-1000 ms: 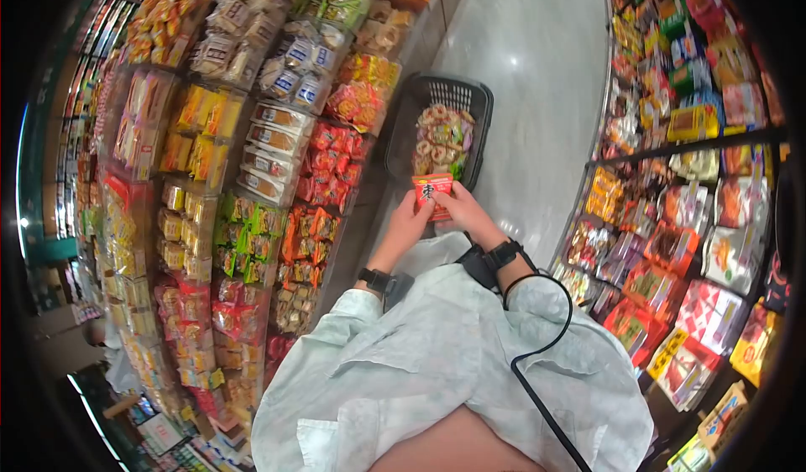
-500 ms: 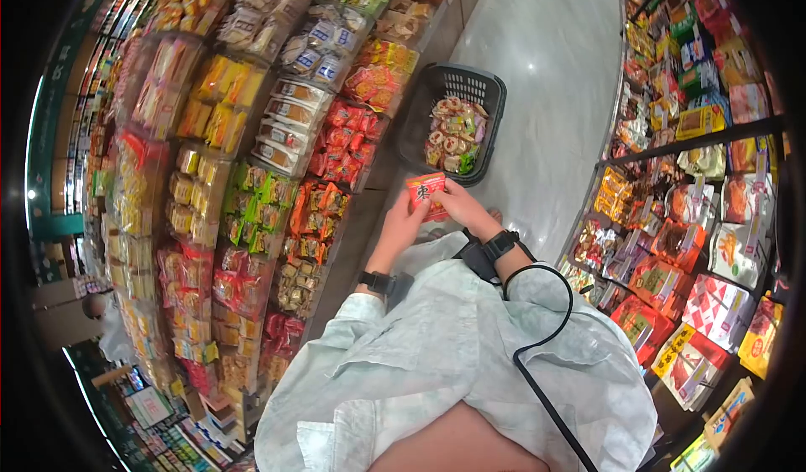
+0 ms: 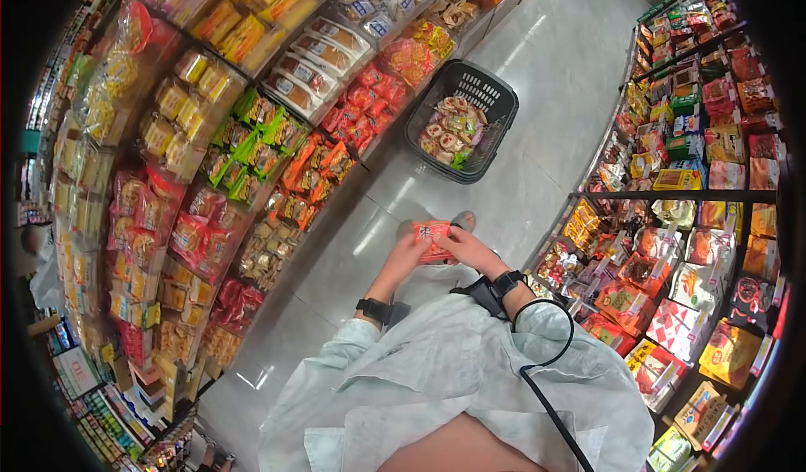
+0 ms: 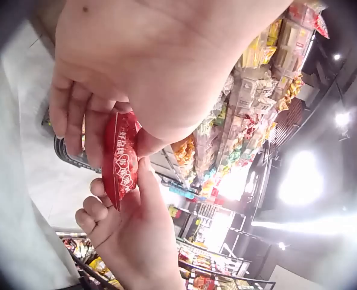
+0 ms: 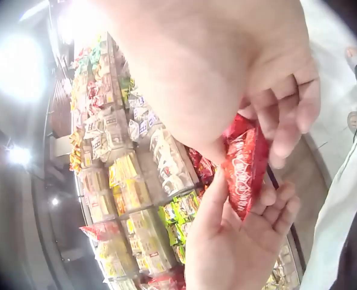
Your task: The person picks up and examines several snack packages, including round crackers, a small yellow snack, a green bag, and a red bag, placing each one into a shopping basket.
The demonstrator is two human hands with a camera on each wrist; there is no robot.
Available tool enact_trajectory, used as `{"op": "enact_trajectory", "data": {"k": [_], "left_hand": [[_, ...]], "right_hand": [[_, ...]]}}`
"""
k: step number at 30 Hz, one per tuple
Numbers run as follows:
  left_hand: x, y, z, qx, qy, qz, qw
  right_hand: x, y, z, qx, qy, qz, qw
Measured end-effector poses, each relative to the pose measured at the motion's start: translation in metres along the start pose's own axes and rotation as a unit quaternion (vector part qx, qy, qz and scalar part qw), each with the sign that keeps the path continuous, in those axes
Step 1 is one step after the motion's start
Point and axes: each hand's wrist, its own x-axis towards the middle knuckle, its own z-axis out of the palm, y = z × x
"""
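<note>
A small red snack packet [image 3: 434, 230] with dark and white printing is held in front of the body, above the floor. My left hand [image 3: 405, 255] pinches one end between thumb and fingers. At the other end, my right hand [image 3: 470, 252] pinches it the same way. The left wrist view shows the packet [image 4: 121, 158] edge-on, plump, with white lettering along its side. Both thumbs meet its near face, and fingers curl behind it. From the right wrist, the packet [image 5: 245, 163] looks unbroken along the side that shows.
A dark plastic basket [image 3: 501, 136] stands on the floor ahead, holding several wrapped snacks [image 3: 453, 128]. Tiered bins of packaged snacks [image 3: 252, 149] line the left side. Shelves of bagged goods [image 3: 672, 254] run along the right. A black cable [image 3: 537, 380] hangs from the right wrist.
The view has turned, so the basket and left bins appear shifted right. The packet and both hands sit lower in view, farther from the basket. Both hands keep their grip.
</note>
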Motion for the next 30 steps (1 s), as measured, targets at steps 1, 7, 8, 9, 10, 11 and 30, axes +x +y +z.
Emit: {"op": "enact_trajectory", "data": {"k": [1, 7, 8, 9, 10, 11, 30], "left_hand": [[0.0, -0.009, -0.002, 0.012, -0.019, 0.001, 1.0], [0.026, 0.01, 0.026, 0.01, 0.028, 0.066, 0.997], [0.032, 0.019, 0.035, -0.012, 0.046, 0.1, 0.994], [0.032, 0.039, 0.047, -0.033, 0.065, 0.133, 0.988], [0.033, 0.049, 0.055, -0.054, 0.085, 0.165, 0.981], [0.037, 0.052, 0.06, -0.049, 0.08, 0.178, 0.98], [0.047, -0.014, 0.106, -0.015, 0.238, 0.056, 0.97]], "right_hand": [[-0.007, 0.002, 0.003, -0.007, 0.002, -0.002, 1.0], [-0.008, 0.01, -0.006, 0.13, 0.152, -0.046, 0.979], [-0.008, 0.008, -0.009, 0.185, 0.192, -0.086, 0.96], [-0.009, 0.006, -0.014, 0.199, 0.218, -0.107, 0.949], [-0.011, 0.003, -0.017, 0.214, 0.242, -0.126, 0.938], [-0.013, 0.001, -0.022, 0.231, 0.265, -0.145, 0.925], [-0.045, 0.055, -0.189, 0.086, -0.019, -0.073, 0.993]]}}
